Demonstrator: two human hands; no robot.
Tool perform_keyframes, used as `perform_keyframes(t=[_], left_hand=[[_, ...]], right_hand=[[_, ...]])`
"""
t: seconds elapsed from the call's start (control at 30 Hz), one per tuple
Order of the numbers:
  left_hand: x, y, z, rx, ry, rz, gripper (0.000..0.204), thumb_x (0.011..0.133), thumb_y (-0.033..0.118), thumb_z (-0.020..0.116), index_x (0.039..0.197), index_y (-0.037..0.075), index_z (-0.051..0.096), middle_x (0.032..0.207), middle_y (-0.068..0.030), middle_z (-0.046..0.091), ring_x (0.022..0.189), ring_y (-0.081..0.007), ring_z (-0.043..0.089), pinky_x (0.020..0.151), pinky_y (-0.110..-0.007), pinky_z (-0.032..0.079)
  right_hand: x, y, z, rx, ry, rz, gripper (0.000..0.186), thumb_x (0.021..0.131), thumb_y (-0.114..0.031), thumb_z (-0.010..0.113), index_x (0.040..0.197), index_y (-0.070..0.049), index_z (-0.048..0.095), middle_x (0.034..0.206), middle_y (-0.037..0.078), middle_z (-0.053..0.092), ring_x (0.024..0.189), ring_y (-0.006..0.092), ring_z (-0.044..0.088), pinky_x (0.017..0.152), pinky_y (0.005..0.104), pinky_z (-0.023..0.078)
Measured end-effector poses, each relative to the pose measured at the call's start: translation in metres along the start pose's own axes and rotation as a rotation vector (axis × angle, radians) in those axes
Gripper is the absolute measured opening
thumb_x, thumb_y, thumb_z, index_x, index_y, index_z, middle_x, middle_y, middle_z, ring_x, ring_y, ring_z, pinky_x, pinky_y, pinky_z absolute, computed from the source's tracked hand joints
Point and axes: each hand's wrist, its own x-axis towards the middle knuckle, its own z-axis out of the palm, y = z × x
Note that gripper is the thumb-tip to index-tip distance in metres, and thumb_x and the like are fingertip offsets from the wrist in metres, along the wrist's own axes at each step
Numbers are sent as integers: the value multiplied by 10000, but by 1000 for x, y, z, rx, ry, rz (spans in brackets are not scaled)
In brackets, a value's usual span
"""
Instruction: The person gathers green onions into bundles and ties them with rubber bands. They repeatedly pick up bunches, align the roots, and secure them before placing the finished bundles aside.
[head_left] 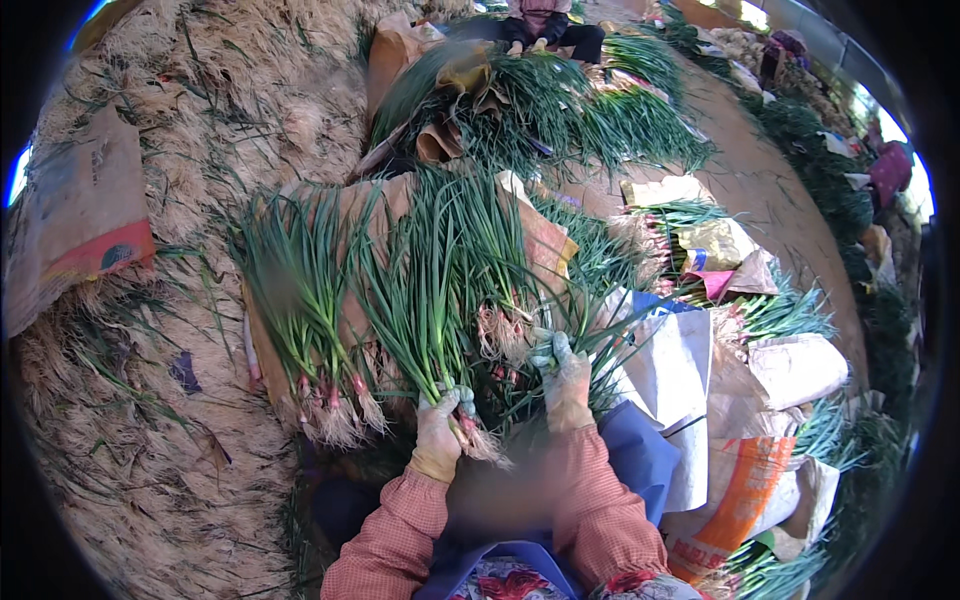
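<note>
My left hand (441,424), in a pale glove with blue-green fingertips, is closed on the white and pink root end of a bunch of green onions (435,300), whose long leaves stretch away from me. To its right, my right hand (562,380), gloved alike, curls its fingers among loose leaves; what it holds is hidden. Just above that hand lie rooted onions (505,330). Another bunch (315,320) rests at the left with its pink bulbs and pale roots toward me. These onions lie on brown sacking (375,200).
A person (540,25) sits at the back behind a large leafy heap (520,110). Onion bundles (660,240) and white sacks (655,355) line the right side, beside a bare strip of floor (760,185). Dry root debris (170,420) covers the left, with a printed sack (85,190).
</note>
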Motion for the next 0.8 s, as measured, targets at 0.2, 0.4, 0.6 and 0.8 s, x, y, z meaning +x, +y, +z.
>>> perform_keyframes(t=[0.2, 0.4, 0.6, 0.8], left_hand=[[-9, 62, 63, 214, -110, 288, 258, 862, 13, 548, 1099, 44, 450, 934, -166, 648, 677, -189, 626, 488, -258, 518], [4, 78, 51, -56, -231, 56, 573, 887, 58, 534, 1417, 33, 317, 1217, -178, 571, 850, -203, 616, 569, -249, 477], [11, 70, 37, 30, -243, 89, 537, 869, 61, 574, 1362, -3, 371, 955, -141, 651, 712, -211, 610, 542, -308, 497], [11, 63, 33, 74, -220, 28, 560, 889, 114, 599, 1389, 25, 361, 961, -119, 654, 748, -161, 605, 535, -277, 492]], right_hand=[[-11, -31, 4, -1670, -1124, 510, 484, 865, -326, 647, 1214, 2, 581, 1067, 142, 667, 982, 278, 627, 896, 367, 459], [80, -10, 33, -1405, -196, -325, 343, 897, -290, 631, 1046, 19, 623, 881, 77, 684, 547, 171, 580, 574, 296, 485], [47, 39, 47, -1233, -196, -196, 354, 829, -265, 674, 1106, -49, 634, 902, 204, 679, 837, 287, 673, 754, 383, 507], [-13, 47, -5, -2017, -785, -649, 578, 816, -152, 566, 1355, -17, 403, 877, 126, 627, 832, 278, 628, 706, 384, 491]])
